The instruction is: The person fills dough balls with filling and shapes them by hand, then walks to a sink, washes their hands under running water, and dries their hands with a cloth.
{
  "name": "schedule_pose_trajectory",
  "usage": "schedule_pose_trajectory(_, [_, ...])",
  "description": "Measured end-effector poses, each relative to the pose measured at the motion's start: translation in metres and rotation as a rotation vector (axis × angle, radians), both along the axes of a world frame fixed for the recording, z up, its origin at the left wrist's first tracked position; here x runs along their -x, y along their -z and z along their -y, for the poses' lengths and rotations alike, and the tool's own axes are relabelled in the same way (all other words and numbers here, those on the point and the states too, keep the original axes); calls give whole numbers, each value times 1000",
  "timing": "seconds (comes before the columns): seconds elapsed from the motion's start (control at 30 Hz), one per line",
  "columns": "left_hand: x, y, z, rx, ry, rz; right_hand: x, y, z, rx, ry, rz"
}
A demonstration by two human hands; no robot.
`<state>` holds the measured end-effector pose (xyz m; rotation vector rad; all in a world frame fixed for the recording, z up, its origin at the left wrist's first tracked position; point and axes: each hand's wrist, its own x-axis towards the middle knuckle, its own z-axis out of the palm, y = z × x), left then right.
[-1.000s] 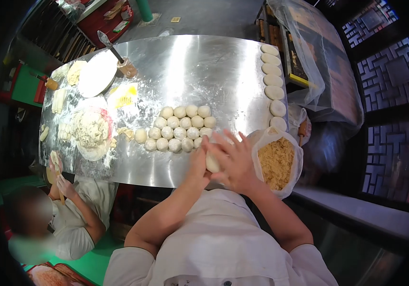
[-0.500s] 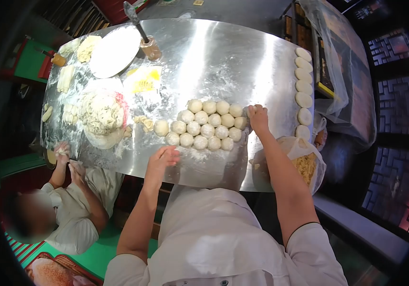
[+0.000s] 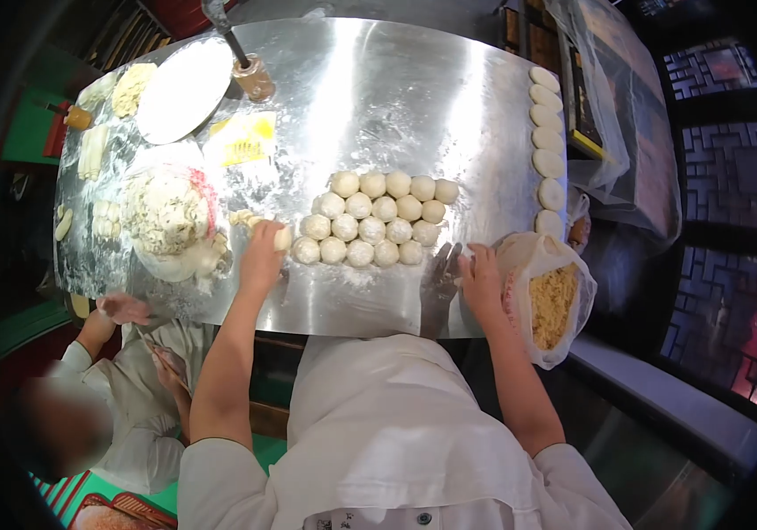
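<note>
Rows of floured dough balls (image 3: 371,230) sit on the metal table (image 3: 387,97). To the left of the rows, my left hand (image 3: 262,254) has its fingers closed around a single dough ball (image 3: 282,238), which partly shows at the fingertips. My right hand (image 3: 483,276) is beside the plastic bag of crumbly yellowish filling (image 3: 552,305), just left of its rim. Its fingers are slightly apart and nothing shows in them. Small dough scraps (image 3: 242,217) lie next to my left hand.
Flattened dough discs (image 3: 547,163) line the right edge. At the left are a large dough mass (image 3: 166,208), a white round board (image 3: 184,93), a yellow-printed packet (image 3: 242,139) and a jar with a handled tool (image 3: 255,79). A co-worker's hands (image 3: 122,309) are at lower left.
My hands have separated from around a dough piece. A ball now sits at the back row's right end. My left hand has moved left and closed on the single ball; my right hand has come back toward the bag.
</note>
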<state>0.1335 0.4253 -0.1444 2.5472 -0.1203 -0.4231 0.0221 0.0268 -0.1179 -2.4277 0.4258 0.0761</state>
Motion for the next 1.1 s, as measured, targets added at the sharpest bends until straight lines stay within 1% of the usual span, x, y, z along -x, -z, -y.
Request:
schedule_pose_trajectory(0.03, [7, 11, -14, 38, -34, 103, 14, -4, -3, 8, 15, 1])
schedule_pose_trajectory(0.07, [17, 24, -29, 89, -62, 203, 27, -10, -3, 37, -81, 129])
schedule_pose_trajectory(0.1, [24, 36, -49, 196, -235, 113, 40, -17, 1, 83, -170, 254])
schedule_pose_trajectory(0.13, [31, 47, -59, 299, -401, 12, 44, -55, -4, -39, -122, 200])
schedule_pose_trajectory(0.17, [38, 33, -59, 696, -627, -120, 50, -81, 5, 10, -109, 240])
schedule_pose_trajectory(0.2, [43, 9, -59, 1080, -858, -270, 58, -95, 14, 51, -103, 279])
schedule_pose_trajectory(0.23, [48, -1, -52, 1087, -835, -285, 66, -98, 31, 67, -81, 280])
schedule_pose_trajectory(0.3, [49, -13, -41, 1468, -813, -374, 77, -97, 82, 180, 188, 250])
schedule_pose_trajectory(0.33, [47, -12, -31, 1471, -794, -380, 80, -93, 106, 186, 203, 258])
schedule_pose_trajectory(0.4, [43, -13, -1, 1310, -705, -321, 78, -77, 151, 454, 151, 162])
schedule_pose_trajectory(0.43, [40, -21, 20, 1235, -575, -314, 75, -67, 164, 456, 154, 174])
schedule_pose_trajectory(0.47, [39, -38, 48, 1238, -567, -306, 74, -56, 175, 540, 92, 124])
schedule_pose_trajectory(0.5, [39, -60, 80, 1205, -465, -327, 76, -47, 182, 620, 32, 71])
schedule_pose_trajectory(0.53, [40, -76, 107, 1168, -361, -347, 78, -41, 185, 617, 41, 79])
schedule_pose_trajectory(0.6, [41, -88, 146, 1241, -217, -533, 76, -33, 187, 452, 32, -170])
schedule_pose_trajectory(0.63, [44, -100, 168, 1182, -172, -589, 77, -40, 186, 451, 33, -162])
schedule_pose_trajectory(0.67, [49, -113, 190, 1123, -129, -645, 80, -55, 181, 337, 27, -37])
schedule_pose_trajectory(0.7, [55, -121, 209, 1144, -53, -696, 84, -68, 177, 221, 23, 85])
schedule_pose_trajectory(0.73, [62, -128, 227, 1162, 27, -750, 89, -76, 174, 218, 26, 88])
schedule_pose_trajectory(0.8, [76, -136, 266, 1130, 148, -807, 98, -90, 169, -141, 200, -22])
schedule_pose_trajectory(0.83, [81, -135, 284, 1127, 154, -804, 102, -96, 168, -142, 203, -16])
schedule_pose_trajectory(0.9, [91, -124, 318, 984, 272, -776, 108, -104, 164, -610, 339, 101])
schedule_pose_trajectory(0.93, [95, -125, 335, 975, 277, -775, 113, -107, 162, -617, 344, 107])
schedule_pose_trajectory(1.0, [101, -127, 366, 902, 201, -854, 119, -112, 158, -650, 319, 189])
schedule_pose_trajectory(1.03, [105, -122, 380, 893, 207, -851, 118, -118, 157, -656, 323, 197])
schedule_pose_trajectory(1.1, [113, -108, 403, 830, 246, -822, 119, -126, 153, -66, -6, 243])
